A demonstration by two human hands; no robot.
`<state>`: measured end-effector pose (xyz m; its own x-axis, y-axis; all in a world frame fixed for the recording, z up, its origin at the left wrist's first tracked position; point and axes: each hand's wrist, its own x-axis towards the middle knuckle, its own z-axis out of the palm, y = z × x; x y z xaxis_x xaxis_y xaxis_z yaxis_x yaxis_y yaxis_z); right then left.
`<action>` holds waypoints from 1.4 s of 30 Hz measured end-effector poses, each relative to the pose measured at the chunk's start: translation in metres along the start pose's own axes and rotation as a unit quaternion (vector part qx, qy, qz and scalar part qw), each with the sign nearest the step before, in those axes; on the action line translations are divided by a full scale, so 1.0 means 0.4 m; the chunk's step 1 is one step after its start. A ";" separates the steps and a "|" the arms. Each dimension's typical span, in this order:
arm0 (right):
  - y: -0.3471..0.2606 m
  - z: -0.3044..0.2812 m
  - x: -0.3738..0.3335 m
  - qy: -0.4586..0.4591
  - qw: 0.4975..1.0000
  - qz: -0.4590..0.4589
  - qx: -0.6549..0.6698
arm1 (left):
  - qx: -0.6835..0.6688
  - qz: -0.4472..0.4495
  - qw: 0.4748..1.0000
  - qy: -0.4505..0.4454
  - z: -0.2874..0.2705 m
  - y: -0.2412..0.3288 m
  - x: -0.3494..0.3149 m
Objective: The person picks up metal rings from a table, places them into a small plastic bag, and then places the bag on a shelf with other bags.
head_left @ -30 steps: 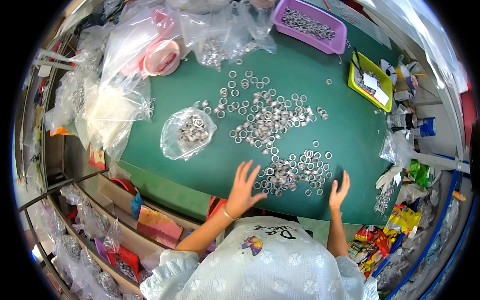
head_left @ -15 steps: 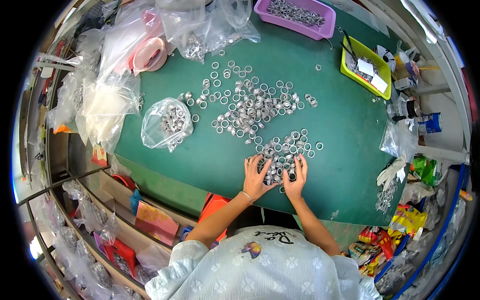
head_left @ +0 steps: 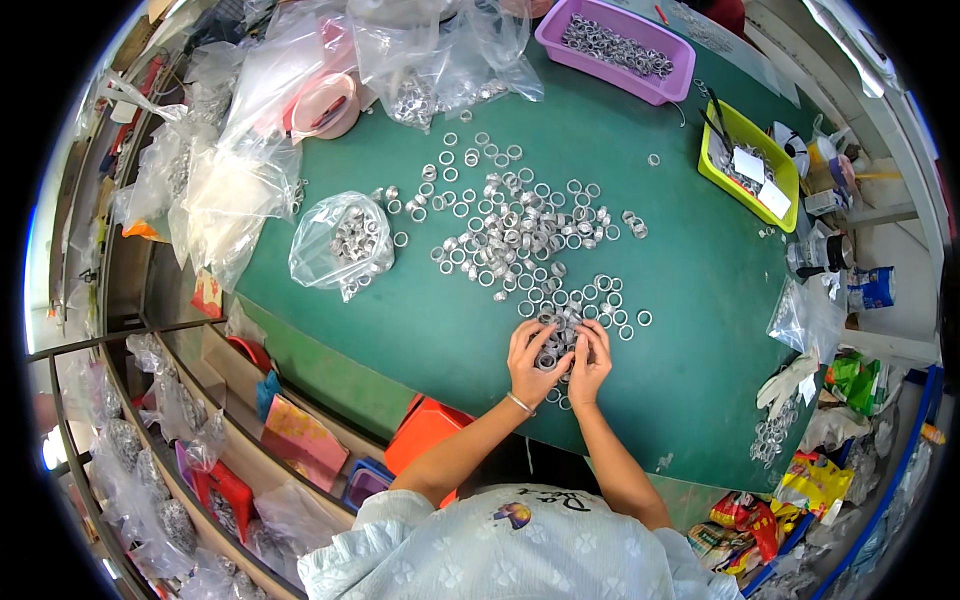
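Near the front edge of the green table, my left hand [head_left: 530, 370] and my right hand [head_left: 590, 367] cup a small heap of grey metal rings [head_left: 549, 358] from both sides. The fingers of both hands curl over the rings, and the thumbs almost meet in front. Some rings under the fingers and palms are hidden. Just beyond the fingertips lie loose rings [head_left: 605, 300], flat and tilted. Farther off is a larger ring pile [head_left: 520, 232], with single rings scattered round it. A clear plastic bag [head_left: 308, 258], its mouth spread, holds more rings to the left.
At the far side stands a purple tub [head_left: 602, 72] of metal parts. A lime-green tray [head_left: 742, 203] with parts and white slips is at the far right. Clear bags [head_left: 215, 205] and a pink bowl [head_left: 345, 122] crowd the far left. A glove [head_left: 785, 385] lies at the right edge.
My hands have drawn closer together, gathering the rings between them into a tighter heap. The whole view has shifted slightly. The other containers stay where they were on the table.
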<state>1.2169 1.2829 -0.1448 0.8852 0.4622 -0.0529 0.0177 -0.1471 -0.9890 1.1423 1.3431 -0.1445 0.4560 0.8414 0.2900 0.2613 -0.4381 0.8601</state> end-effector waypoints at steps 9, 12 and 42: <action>-0.013 0.029 0.010 0.014 1.000 -0.018 0.020 | -0.018 -0.104 0.991 0.077 0.031 0.036 0.008; -0.030 0.033 0.020 0.026 0.999 -0.002 0.028 | -0.031 -0.139 0.985 0.102 0.035 0.051 0.018; -0.383 0.753 0.083 -0.099 0.867 0.295 0.389 | -0.001 -0.226 0.947 0.230 -0.510 -0.083 0.547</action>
<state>1.1037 1.5843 -0.0369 0.5353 0.6591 -0.5282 -0.7979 0.1895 -0.5722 1.0598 1.6062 -0.0241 -0.1198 0.9918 0.0440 0.3391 -0.0008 0.9407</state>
